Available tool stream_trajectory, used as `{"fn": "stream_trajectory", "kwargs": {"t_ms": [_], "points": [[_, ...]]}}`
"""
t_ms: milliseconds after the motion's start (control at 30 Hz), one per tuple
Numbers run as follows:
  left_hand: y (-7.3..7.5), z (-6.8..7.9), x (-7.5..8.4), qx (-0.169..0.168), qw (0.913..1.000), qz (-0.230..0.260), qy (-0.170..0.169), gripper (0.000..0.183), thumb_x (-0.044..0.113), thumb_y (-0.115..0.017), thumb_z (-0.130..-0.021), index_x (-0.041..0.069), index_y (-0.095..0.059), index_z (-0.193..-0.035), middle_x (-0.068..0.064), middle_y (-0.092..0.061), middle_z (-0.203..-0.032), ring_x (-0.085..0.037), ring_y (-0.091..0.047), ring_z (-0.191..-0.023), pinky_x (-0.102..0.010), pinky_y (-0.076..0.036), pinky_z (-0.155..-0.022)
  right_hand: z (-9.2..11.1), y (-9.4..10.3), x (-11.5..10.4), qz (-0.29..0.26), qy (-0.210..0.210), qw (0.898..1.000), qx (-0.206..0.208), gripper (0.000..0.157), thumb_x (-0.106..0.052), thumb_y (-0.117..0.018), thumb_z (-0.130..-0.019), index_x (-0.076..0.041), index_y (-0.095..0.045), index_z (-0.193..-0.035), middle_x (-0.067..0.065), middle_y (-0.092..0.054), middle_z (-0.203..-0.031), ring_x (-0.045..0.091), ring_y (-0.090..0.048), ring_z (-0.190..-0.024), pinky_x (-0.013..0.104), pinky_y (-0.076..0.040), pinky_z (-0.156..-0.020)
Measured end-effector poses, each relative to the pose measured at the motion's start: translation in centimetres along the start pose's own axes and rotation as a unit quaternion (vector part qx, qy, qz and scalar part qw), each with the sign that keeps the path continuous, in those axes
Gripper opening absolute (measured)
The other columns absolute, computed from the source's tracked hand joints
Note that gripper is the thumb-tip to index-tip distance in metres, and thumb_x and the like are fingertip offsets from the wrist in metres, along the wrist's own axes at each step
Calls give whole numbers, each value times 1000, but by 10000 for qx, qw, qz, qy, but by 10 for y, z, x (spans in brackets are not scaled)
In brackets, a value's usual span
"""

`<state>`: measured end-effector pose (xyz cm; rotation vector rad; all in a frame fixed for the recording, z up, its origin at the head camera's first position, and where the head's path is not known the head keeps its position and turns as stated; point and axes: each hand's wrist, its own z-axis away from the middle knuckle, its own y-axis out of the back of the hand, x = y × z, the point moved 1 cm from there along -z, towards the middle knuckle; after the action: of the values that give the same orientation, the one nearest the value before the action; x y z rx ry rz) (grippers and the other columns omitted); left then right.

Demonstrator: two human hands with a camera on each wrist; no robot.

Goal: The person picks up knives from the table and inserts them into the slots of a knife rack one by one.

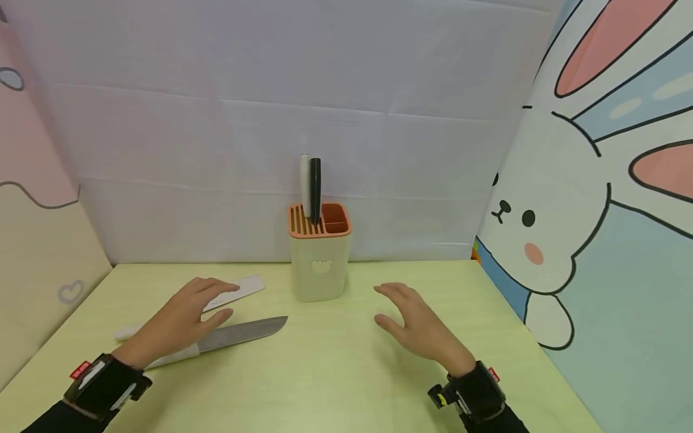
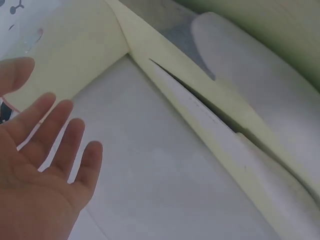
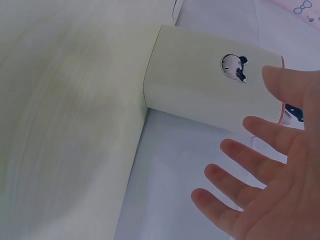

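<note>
My left hand (image 1: pixel 186 316) is held over two knives with its fingers spread, holding nothing. Below it, a kitchen knife (image 1: pixel 243 332) with a grey metal blade and a white handle lies on the table. Farther back lies a white-bladed knife (image 1: pixel 246 286), partly hidden by that hand; its white handle (image 2: pixel 280 185) shows in the left wrist view. At the back centre stands a cream knife holder (image 1: pixel 320 270) with an orange slotted top. A white handle (image 1: pixel 305 186) and a black handle (image 1: pixel 316 189) rise from its slots. Right of the holder, my right hand (image 1: pixel 419 328) hovers with fingers apart, gripping nothing.
The pale yellow table (image 1: pixel 325 385) ends at a white cloth backdrop (image 1: pixel 216 150) just behind the holder. A wall with a cartoon rabbit (image 1: pixel 547 240) borders the right side. Two orange compartments (image 1: pixel 335 218) form the right part of the holder's top.
</note>
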<state>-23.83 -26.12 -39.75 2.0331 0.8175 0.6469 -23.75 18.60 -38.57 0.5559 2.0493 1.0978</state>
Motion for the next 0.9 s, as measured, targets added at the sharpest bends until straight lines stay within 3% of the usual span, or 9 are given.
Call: {"fn": "stream_trajectory", "kwargs": {"t_ms": [133, 300, 433, 667, 900], "points": [[-1, 21, -2, -161, 9995, -184, -192, 46, 21, -76, -82, 22, -59, -124, 6, -56, -117, -15, -50, -108, -40, -48, -83, 2, -3, 3, 110, -37, 9999, -1, 52, -39, -58, -96, -18, -43, -141, 3, -42, -139, 22, -37, -128, 48, -39, -100], [-1, 39, -2, -425, 9989, -191, 13, 45, 28, -76, -83, 20, -59, -124, 7, -57, -115, -13, -50, -103, -40, -49, -79, 4, -6, 6, 242, 21, 9997, 11, 52, -39, -58, -96, -16, -43, -141, 4, -42, -140, 24, -37, -128, 50, -39, -99], [-2, 46, -2, -481, 9985, -254, 91, 42, 34, -75, -84, 20, -59, -120, 9, -57, -112, -10, -50, -98, -38, -49, -76, 5, -7, 7, 257, -13, 9997, 14, 53, -40, -57, -97, -18, -42, -142, 4, -42, -140, 24, -37, -128, 50, -39, -99], [-1, 54, -6, -500, 9978, -412, 158, 42, 31, -82, -75, 20, -61, -109, 11, -56, -100, -10, -52, -89, -36, -49, -70, 6, -9, 6, 181, -142, 9997, -76, 53, -40, -58, -96, -19, -42, -142, 2, -41, -141, 22, -36, -129, 49, -39, -100], [-1, 68, -18, -699, 9961, -367, 387, 41, 31, -84, -71, 21, -60, -102, 12, -55, -94, -12, -53, -86, -35, -49, -68, 4, -11, 1, 82, 34, 9999, -141, 54, -40, -58, -96, -20, -42, -142, 2, -41, -140, 22, -37, -128, 49, -40, -99]]}}
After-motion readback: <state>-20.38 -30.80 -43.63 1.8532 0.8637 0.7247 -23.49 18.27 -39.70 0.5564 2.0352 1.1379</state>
